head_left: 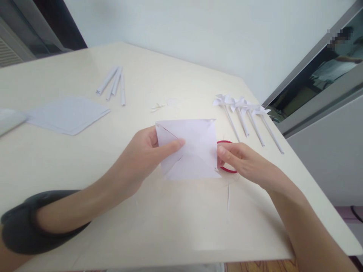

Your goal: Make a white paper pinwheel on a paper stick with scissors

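White paper square (191,149) sits at the centre of a cream worktop (159,226), pinched at its left edge by the left hand (147,153) and at its right edge by the right hand (244,160). Red scissor handles (227,142) peek out just right of the square, paper pinwheels (246,117) beyond them, rolled paper sticks (113,85) and stacked sheets (66,115) far to its left.

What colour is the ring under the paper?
Red; the ring shows best in the head view, beside the right hand.
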A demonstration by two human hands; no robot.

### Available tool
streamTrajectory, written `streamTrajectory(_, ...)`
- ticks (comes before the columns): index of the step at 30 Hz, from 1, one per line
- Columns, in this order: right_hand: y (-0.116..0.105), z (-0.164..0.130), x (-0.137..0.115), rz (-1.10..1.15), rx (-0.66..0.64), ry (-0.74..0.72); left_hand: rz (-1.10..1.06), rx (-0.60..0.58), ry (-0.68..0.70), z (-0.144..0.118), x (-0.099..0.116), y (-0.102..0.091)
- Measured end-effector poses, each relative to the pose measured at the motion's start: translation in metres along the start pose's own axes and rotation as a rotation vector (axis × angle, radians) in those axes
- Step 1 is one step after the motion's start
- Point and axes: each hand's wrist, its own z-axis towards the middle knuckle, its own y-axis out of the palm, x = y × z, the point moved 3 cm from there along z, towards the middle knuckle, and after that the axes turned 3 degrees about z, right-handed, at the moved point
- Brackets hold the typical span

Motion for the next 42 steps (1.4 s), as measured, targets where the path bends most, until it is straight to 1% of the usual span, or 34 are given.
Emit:
streamTrajectory(2, 0.003, -0.002, -0.001, 0.011, -0.044, 0.009, -0.001, 0.026, 0.026, 0.000, 0.001, -0.001)
streamTrajectory(5, 0.005, -0.004, -0.001, 0.099, -0.074, 0.039, -0.007, 0.040, 0.068, 0.000, 0.002, -0.002)
streamTrajectory(8, 0.004, -0.003, -0.002, 0.148, -0.098, 0.039, -0.010, 0.046, 0.089, 0.000, 0.002, -0.003)
streamTrajectory(12, 0.000, -0.002, -0.001, 0.200, -0.074, 0.013, -0.013, 0.048, 0.073, 0.000, 0.003, -0.003)
streamTrajectory(16, -0.007, -0.002, 0.003, 0.192, -0.061, 0.067, -0.032, 0.019, 0.064, 0.000, 0.002, -0.001)
streamTrajectory(19, -0.013, -0.004, 0.004, 0.179, -0.096, 0.097, -0.026, 0.001, 0.043, 0.000, 0.000, 0.001)
streamTrajectory(22, -0.014, -0.004, 0.002, 0.257, -0.082, 0.047, -0.027, -0.035, -0.003, -0.002, -0.004, 0.002)
streamTrajectory(25, -0.008, -0.003, 0.000, 0.374, -0.038, 0.004, -0.002, -0.087, -0.052, -0.004, -0.006, 0.004)
streamTrajectory(28, 0.003, 0.000, 0.000, 0.492, -0.044, 0.010, 0.028, -0.112, -0.055, -0.006, -0.005, 0.007)
streamTrajectory(30, 0.007, 0.001, 0.001, 0.527, -0.036, 0.025, 0.035, -0.121, -0.059, -0.006, -0.004, 0.010)
streamTrajectory(32, 0.007, 0.002, 0.002, 0.521, -0.024, 0.051, 0.046, -0.135, -0.066, -0.007, -0.003, 0.012)
streamTrajectory(36, 0.006, 0.002, 0.002, 0.498, -0.048, 0.081, 0.105, -0.147, -0.088, -0.007, 0.000, 0.013)
streamTrajectory(42, 0.004, 0.000, 0.003, 0.413, 0.022, 0.087, 0.156, -0.183, -0.215, -0.006, 0.007, 0.013)
